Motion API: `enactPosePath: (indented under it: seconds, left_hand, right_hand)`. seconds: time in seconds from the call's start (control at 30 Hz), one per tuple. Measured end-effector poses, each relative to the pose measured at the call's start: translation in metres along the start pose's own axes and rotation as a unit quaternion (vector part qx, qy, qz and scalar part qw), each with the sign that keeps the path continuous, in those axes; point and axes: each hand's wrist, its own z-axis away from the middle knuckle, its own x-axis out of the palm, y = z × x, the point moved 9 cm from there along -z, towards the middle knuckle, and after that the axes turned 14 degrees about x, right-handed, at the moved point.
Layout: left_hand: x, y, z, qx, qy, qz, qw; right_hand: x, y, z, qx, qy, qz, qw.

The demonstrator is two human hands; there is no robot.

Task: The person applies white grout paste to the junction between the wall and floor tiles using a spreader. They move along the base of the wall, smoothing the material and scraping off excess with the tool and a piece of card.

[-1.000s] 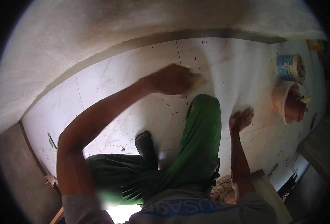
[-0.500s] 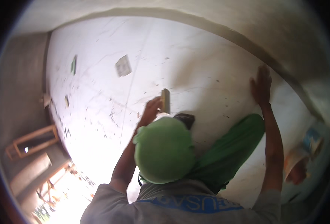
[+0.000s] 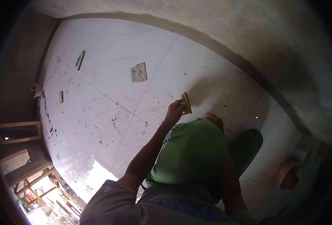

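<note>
My left hand is closed around a flat, tan hand tool with a straight edge, held just over or against the white tiled floor. Contact between tool and floor is hard to judge. To the right of the tool, my right hand is low by the floor, its lower part hidden behind the green cap. How its fingers are set cannot be made out. A green-clad knee is bent at the right. Dark specks and crumbs lie scattered around both hands.
A grey flat piece, a narrow green object and a small tan piece lie on the floor. Two buckets, one orange-brown and one bluish, stand right. A bare wall borders the tiles; wooden frames stand left.
My right hand has come away from the floor near the wall at far right, in beside the cap. The left hand still grips the tool. The view has shifted.
</note>
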Motion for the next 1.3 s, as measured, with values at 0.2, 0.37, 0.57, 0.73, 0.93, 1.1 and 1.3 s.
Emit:
enactPosePath:
  seconds: [0.2,0.37,0.57,0.73,0.93,1.1,1.3]
  left_hand:
    - [0.004,0.006,-0.022,-0.087,0.03,0.001,0.996]
    - [-0.052,-0.015,0.0,-0.049,0.182,-0.122,0.974]
    - [-0.185,-0.004,-0.026,0.025,0.359,-0.27,0.893]
    - [-0.285,0.014,-0.075,-0.074,0.347,-0.354,0.865]
    - [-0.28,0.0,-0.089,-0.136,0.219,-0.422,0.869]
    - [-0.281,0.01,-0.082,-0.174,0.237,-0.386,0.874]
    - [-0.252,0.02,-0.008,-0.07,0.385,-0.381,0.838]
  right_hand:
    - [0.002,0.023,-0.009,0.039,-0.111,0.093,0.989]
    - [0.001,0.038,-0.011,0.385,-0.126,-0.092,0.91]
    - [0.025,0.108,0.005,0.381,-0.087,-0.054,0.919]
    - [0.03,0.144,0.01,0.366,-0.069,-0.042,0.927]
    - [0.03,0.113,0.006,0.39,-0.101,-0.058,0.913]
    - [0.03,0.096,-0.007,0.385,-0.115,-0.073,0.913]
    - [0.028,0.088,-0.011,0.373,-0.122,-0.078,0.916]
